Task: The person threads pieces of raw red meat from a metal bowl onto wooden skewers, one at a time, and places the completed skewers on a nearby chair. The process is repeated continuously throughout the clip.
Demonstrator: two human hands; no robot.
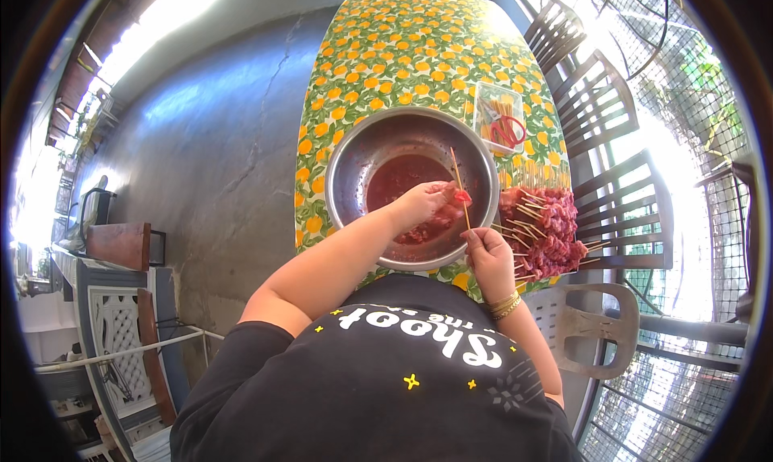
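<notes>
My right hand [489,253] pinches the lower end of a thin wooden skewer [457,167], which stands slanted over a large stainless steel bowl [341,187]. A small red piece of meat [462,197] is around the skewer's middle, and the fingers of my left hand [426,201] close on it. Inside the bowl, raw meat pieces [423,231] sit in dark red liquid [398,175], partly hidden by my left hand and forearm. Just right of the bowl lies a heap of skewered raw meat [546,229], its sticks pointing several ways.
A clear plastic container [481,108] beyond the heap holds wooden skewers, with red-handled scissors [506,130] on top. An orange-patterned tablecloth [392,51] covers the table. Slatted wooden chairs [595,99] line its right side. A plastic chair [595,329] stands near my right elbow.
</notes>
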